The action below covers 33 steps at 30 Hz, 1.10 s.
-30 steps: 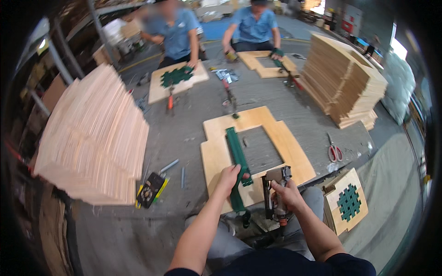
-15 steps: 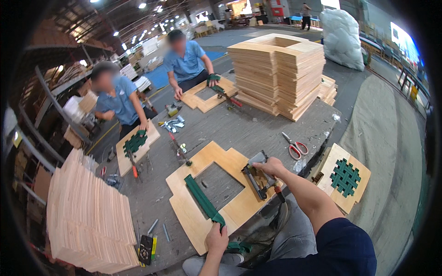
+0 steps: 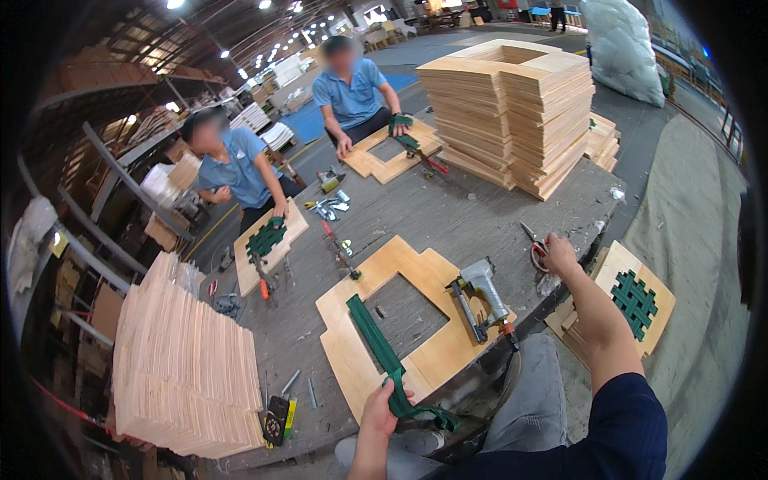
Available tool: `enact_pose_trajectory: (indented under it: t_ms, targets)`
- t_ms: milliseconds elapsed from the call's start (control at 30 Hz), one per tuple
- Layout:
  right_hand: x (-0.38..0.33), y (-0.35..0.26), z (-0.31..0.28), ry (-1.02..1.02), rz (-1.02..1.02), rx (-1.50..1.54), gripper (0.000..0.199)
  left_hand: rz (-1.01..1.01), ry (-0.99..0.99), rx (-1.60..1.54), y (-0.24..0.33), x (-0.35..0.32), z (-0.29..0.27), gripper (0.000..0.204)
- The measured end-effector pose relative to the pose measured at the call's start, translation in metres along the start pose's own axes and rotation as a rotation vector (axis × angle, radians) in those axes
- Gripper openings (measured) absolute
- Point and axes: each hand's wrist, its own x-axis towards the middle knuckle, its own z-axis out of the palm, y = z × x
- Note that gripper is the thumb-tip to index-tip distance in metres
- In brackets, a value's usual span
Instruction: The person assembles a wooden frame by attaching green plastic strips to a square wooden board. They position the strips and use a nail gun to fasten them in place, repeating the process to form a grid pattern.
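A plywood frame (image 3: 340,312) with a rectangular opening lies on the workbench in front of me. Along the left side of its opening runs a dark green webbing strap (image 3: 370,332). My left hand (image 3: 381,412) pinches this strap at the frame's near edge, and the loose end trails below toward my lap. To the right, my right hand (image 3: 562,258) has its fingers on the red handles of a pair of scissors (image 3: 537,250), which still lie on the bench, blades pointing away. A pneumatic staple gun (image 3: 482,294) rests on the frame's right side, out of either hand.
A tall stack of plywood frames (image 3: 512,120) stands at the far right, another stack (image 3: 188,360) at the near left. Right of the bench lies a panel with woven green webbing (image 3: 636,300). Two co-workers (image 3: 352,96) handle similar boards across the bench (image 3: 312,264).
My right hand has let go of the staple gun, leaving it on the frame, and moved right to the scissors. My left hand keeps the strap. The whole view has shifted slightly.
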Motion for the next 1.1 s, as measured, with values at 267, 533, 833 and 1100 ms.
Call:
enact_pose_trajectory:
  t_ms: [267,533,833,1100]
  targets:
    - [-0.029,-0.043,-0.03,-0.241,-0.161,0.594,0.067,-0.094,0.054,-0.019,0.036,0.031,-0.013,0.033]
    - [-0.158,-0.154,0.002,-0.402,-1.089,-0.076,0.048,-0.077,0.109,-0.081,0.053,0.062,-0.012,0.027]
    - [-0.156,-0.217,0.055,-0.473,-1.38,-0.377,0.052,-0.039,0.086,0.036,0.056,0.047,-0.007,0.028]
    - [-0.143,-0.226,0.078,-0.563,-1.536,-0.306,0.046,-0.021,0.016,0.097,0.061,0.038,-0.007,0.031]
